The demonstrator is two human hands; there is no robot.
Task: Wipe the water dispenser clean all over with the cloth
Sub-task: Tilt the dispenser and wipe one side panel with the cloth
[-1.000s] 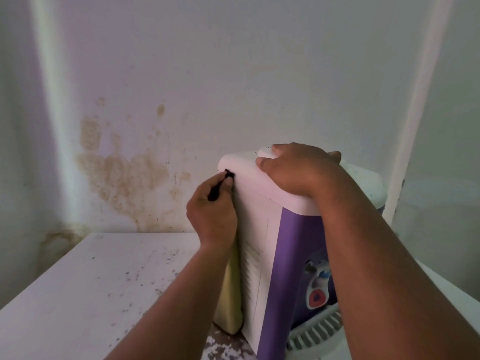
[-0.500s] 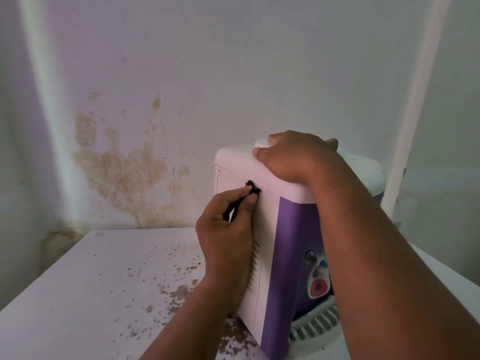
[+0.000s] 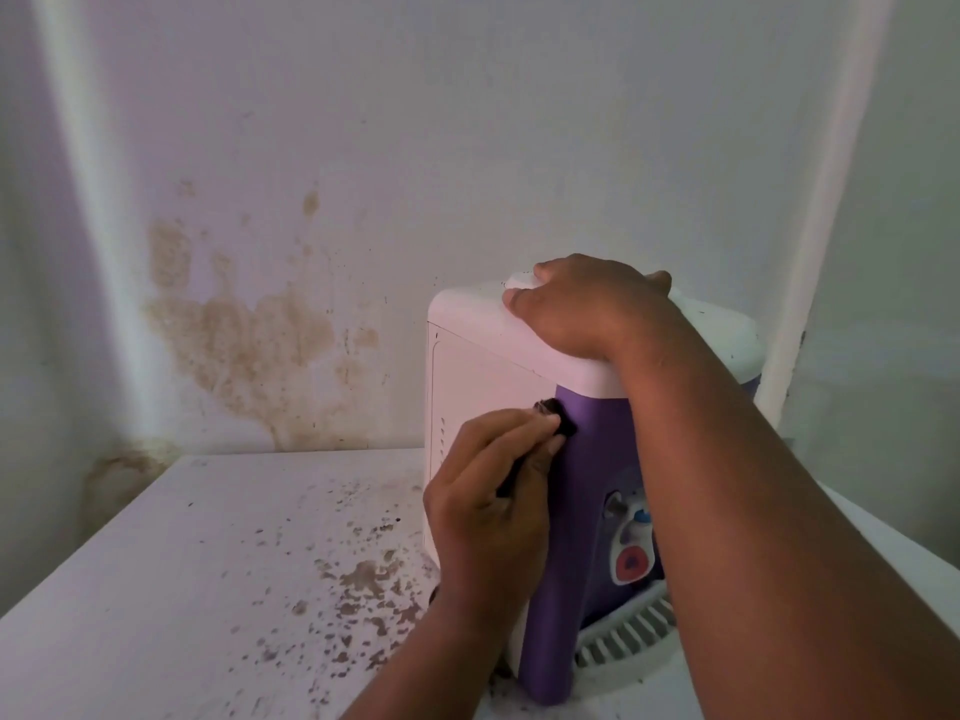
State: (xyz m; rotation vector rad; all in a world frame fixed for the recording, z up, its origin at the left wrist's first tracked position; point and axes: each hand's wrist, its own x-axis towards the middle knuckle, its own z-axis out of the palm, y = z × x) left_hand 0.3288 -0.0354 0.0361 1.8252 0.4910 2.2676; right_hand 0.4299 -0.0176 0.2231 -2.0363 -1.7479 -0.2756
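white-topped purple water dispenser (image 3: 587, 491) stands upright on the table, dark cloth (image 3: 558, 422) (mostly hidden) against its side.

Head-worn camera looks forward and down, close over the water dispenser (image 3: 582, 459).

**White table, soiled top**

One white table (image 3: 156, 589), set against a stained wall corner. Top speckled with brown dirt flecks (image 3: 363, 579), thickest near the water dispenser (image 3: 587, 511), which stands directly on it at right.
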